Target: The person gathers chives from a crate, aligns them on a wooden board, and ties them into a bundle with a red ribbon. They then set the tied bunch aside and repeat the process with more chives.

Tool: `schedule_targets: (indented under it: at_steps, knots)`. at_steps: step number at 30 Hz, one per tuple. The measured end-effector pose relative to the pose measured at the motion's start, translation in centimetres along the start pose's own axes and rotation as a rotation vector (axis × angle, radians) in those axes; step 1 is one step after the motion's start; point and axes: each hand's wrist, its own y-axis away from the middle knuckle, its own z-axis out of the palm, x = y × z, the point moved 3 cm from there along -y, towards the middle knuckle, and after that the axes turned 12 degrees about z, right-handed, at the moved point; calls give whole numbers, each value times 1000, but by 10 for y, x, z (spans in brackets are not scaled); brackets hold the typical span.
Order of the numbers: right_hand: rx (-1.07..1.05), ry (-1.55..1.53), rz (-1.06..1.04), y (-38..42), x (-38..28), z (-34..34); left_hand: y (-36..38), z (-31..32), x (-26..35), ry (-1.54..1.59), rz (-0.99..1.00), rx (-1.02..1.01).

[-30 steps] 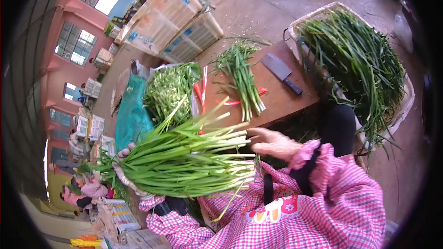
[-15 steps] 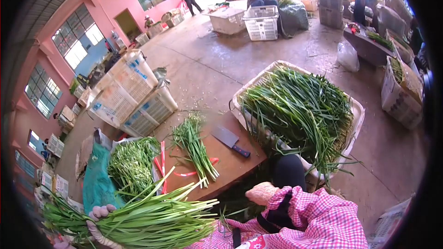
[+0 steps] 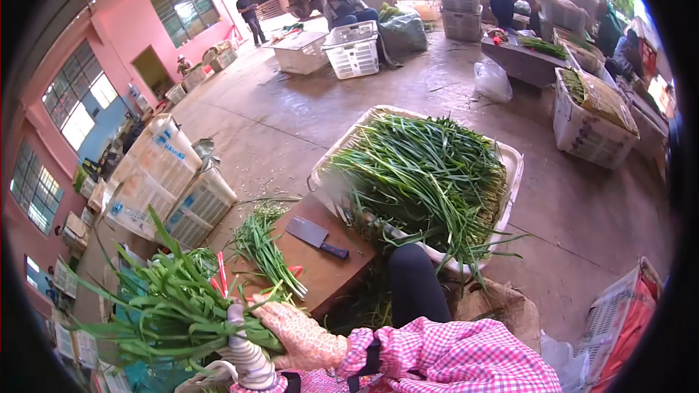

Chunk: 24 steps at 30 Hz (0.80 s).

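A thick bunch of green leafy stalks is at the lower left, with my gloved left hand wrapped round it near the cut ends. My right hand, in a patterned glove, lies against the stalk ends beside the left, fingers spread along them. A smaller bunch lies on the brown board, beside a cleaver with a dark handle. Red ribbon shows behind the held bunch.
A white crate heaped with long green stalks stands ahead. Stacked crates are at the left. Several people work farther back, one seated behind a white basket. A filled crate is at the right.
My right hand has moved left from beside my knee to the stalk ends. The held bunch has come rightward and more upright. The view has swung to the right.
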Motion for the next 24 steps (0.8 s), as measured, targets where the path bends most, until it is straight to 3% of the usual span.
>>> schedule_targets:
  at_steps: [4, 6, 7, 9, 10, 12, 14, 18, 20, 21, 22, 24]
  knots:
    - [121, -64, 16, -26, 20, 1, -10, 23, 27, -123, 26, -150]
    - [37, -239, 21, -48, 32, -4, -15, 41, 35, -202, 44, -251]
    - [39, -219, 99, -57, 34, -12, -30, 25, -19, -343, 265, -321]
    - [-41, -303, 84, -77, 32, -31, -37, 42, 19, -131, 161, -333]
    - [-138, -393, 71, -88, 35, -42, -43, 46, 33, -81, 67, -417]
    - [-102, -285, -111, -109, 50, -45, -49, 66, 41, 17, -123, -593]
    - [-197, -264, -123, -121, 58, -59, -50, 87, 43, 74, -130, -663]
    - [-278, -283, -88, -135, 110, -60, -39, 124, 30, 169, -91, -699]
    - [-251, -183, 1, -130, 148, -62, -31, 131, 19, 211, -73, -686]
    - [-129, -94, -57, -129, 153, -69, -28, 139, 14, 236, -57, -679]
    - [-117, -90, 81, -122, 162, -73, -24, 143, 8, 270, -32, -666]
    - [-71, -198, 51, -119, 166, -79, -15, 143, -1, 393, 50, -616]
